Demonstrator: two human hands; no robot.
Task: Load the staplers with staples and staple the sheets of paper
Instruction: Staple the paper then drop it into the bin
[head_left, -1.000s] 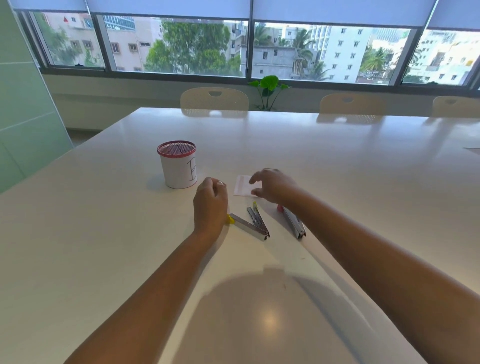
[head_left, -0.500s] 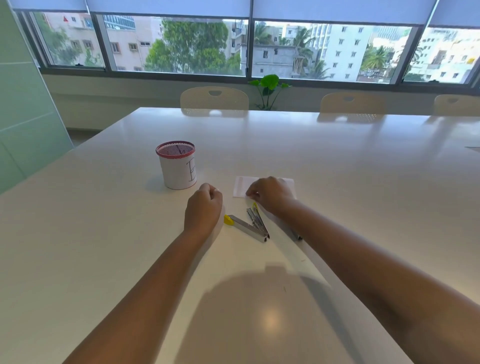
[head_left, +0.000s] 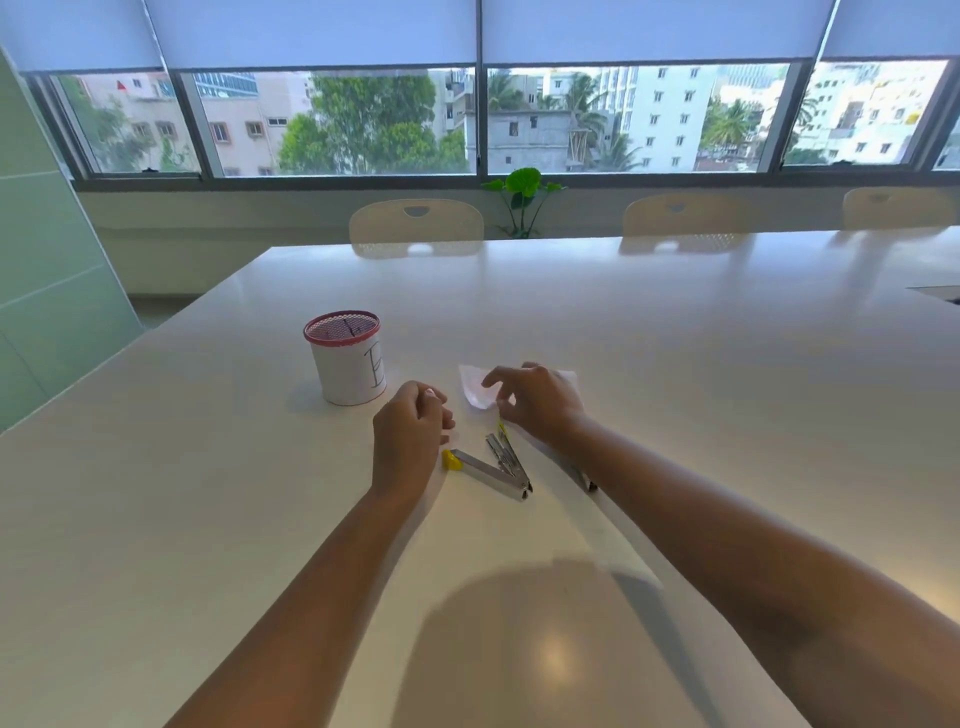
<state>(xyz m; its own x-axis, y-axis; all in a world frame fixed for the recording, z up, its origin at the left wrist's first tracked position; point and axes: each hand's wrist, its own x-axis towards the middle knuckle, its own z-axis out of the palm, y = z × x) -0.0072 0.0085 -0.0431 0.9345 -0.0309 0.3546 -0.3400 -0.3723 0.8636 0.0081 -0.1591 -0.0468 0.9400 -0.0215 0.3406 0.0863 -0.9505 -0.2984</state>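
A yellow-tipped metal stapler (head_left: 493, 466) lies swung open in a V on the white table (head_left: 675, 364). My left hand (head_left: 410, 436) rests just left of it, its fingers curled shut, and I see nothing in it. My right hand (head_left: 540, 402) is behind the stapler. Its fingertips pinch a small white paper (head_left: 475, 391) whose near edge curls up off the table. A second stapler (head_left: 589, 484) is almost fully hidden under my right forearm; only its dark end shows. A large white sheet (head_left: 613, 540) lies under that arm.
A white cup with a red mesh rim (head_left: 348, 370) stands left of my hands. Three chairs (head_left: 415, 226) line the far table edge, with a small green plant (head_left: 522, 200) at the window behind them.
My right hand dipped toward the staplers, then went back to the small paper and lifted its edge. My left hand drifted slightly left, uncovering the stapler's yellow tip.
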